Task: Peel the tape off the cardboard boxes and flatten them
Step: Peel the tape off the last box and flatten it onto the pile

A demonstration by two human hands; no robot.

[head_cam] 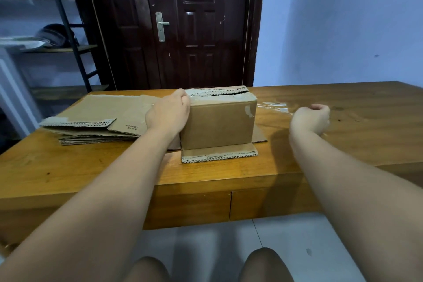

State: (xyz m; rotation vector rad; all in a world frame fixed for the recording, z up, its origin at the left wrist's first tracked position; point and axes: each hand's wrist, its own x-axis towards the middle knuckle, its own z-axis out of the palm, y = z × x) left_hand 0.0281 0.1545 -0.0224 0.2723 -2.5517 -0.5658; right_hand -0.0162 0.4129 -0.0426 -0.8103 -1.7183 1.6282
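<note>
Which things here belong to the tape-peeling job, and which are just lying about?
Job: brown cardboard box gripped by left hand; clear tape strip pulled by right hand; stack of flattened cardboard.
Lying about: dark cap on black-framed shelf; dark wooden door.

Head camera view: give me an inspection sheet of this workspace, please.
Surface: wooden table, drawer fronts below its near edge.
Job's things: cardboard box upright, top seam split, bottom flap splayed toward the person; clear tape stretched from its top right edge; flattened boxes stacked at left.
Clutter: nothing seen.
Grippers: left hand grips the box's top left corner; right hand curled, blurred, apparently pinching the tape's end.
Cables: nothing seen.
Surroundings: dark door, shelf rack holding a cap, blue wall.
</note>
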